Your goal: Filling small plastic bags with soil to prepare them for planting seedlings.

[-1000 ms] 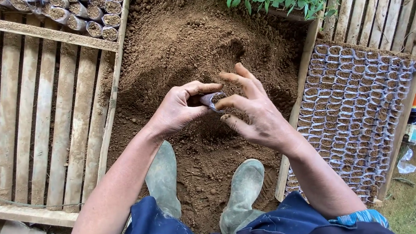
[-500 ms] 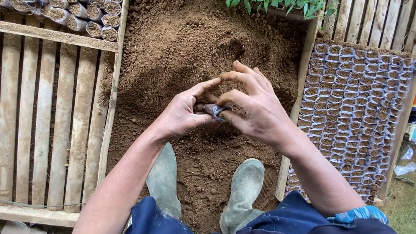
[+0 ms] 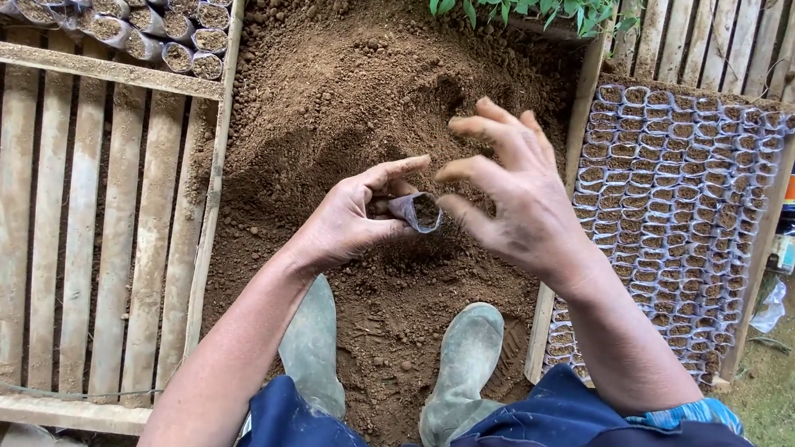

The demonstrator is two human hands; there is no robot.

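While a heap of brown soil (image 3: pixel 348 94) is spread out below, a small grey seedling bag (image 3: pixel 419 212) is pinched in the left hand (image 3: pixel 354 222), whose grip is closed on the bag's left side between thumb and curled fingers. The bag is held just above the soil, between the two hands, with its open mouth turned up and towards the right; some dark soil is seen inside. Its long axis is tilted, running down and left into the left palm. The right hand (image 3: pixel 510 199) is placed just to the right of the bag, its grip spread apart and clamped on nothing, the thumb tip nearly at the bag's rim. Two green boots (image 3: pixel 458 372) are planted in the soil below, and a tray of filled bags (image 3: pixel 684 208) is set at the right.
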